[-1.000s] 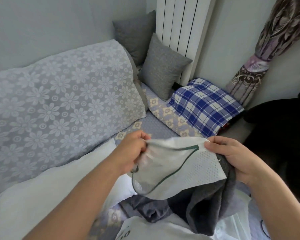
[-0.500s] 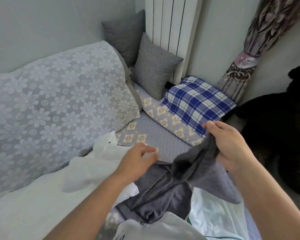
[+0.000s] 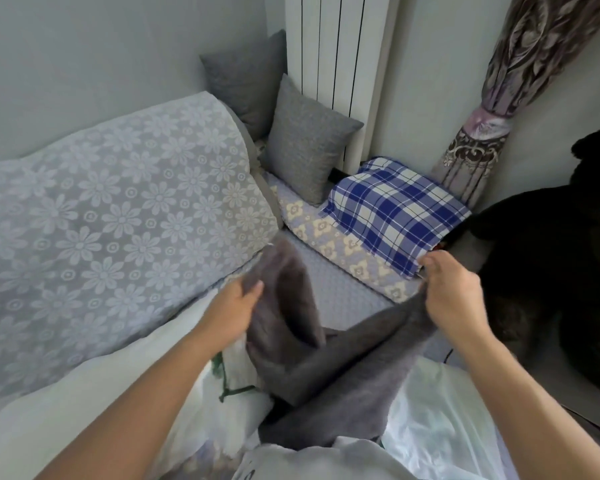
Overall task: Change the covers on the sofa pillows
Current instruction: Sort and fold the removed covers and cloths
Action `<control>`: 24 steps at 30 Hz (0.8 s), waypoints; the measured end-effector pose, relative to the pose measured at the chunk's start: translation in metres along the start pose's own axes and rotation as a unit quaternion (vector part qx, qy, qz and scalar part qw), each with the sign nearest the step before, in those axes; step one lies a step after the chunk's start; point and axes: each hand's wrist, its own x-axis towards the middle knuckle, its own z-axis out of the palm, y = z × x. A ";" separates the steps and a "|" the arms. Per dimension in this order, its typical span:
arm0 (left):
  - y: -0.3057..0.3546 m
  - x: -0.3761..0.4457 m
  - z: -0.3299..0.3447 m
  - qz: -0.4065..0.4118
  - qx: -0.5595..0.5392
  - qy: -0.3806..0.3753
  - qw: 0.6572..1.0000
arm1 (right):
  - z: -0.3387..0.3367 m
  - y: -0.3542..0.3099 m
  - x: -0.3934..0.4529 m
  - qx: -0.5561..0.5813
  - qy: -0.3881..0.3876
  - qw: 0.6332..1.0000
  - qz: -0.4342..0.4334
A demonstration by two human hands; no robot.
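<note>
Sofa seat (image 3: 340, 292) runs ahead of you, two grey pillows (image 3: 309, 143) at its far end. Your left hand (image 3: 232, 310) and right hand (image 3: 451, 296) each grip an edge of the grey cover (image 3: 343, 368), stretched between them above the seat.

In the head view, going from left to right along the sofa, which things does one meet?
Floral lace cover → left hand → grey pillow cover → right hand → black plush toy.
</note>
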 end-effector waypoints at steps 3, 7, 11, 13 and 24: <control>-0.035 0.018 -0.023 -0.107 -0.032 0.074 0.991 | -0.006 0.039 0.010 -0.064 -0.117 0.991 0.033; -0.050 0.026 -0.032 -0.187 -0.060 0.117 0.973 | -0.011 0.042 0.000 0.000 -0.393 0.919 0.038; -0.059 0.035 -0.048 -0.235 -0.028 0.203 0.950 | -0.026 0.027 -0.017 0.016 -0.608 0.794 -0.001; -0.062 0.035 -0.057 -0.258 -0.008 0.214 0.942 | -0.027 0.027 -0.018 -0.108 -0.654 0.747 -0.045; 0.061 -0.021 0.003 -0.011 -0.041 -0.300 0.953 | 0.038 -0.074 -0.034 0.110 -0.418 0.876 -0.214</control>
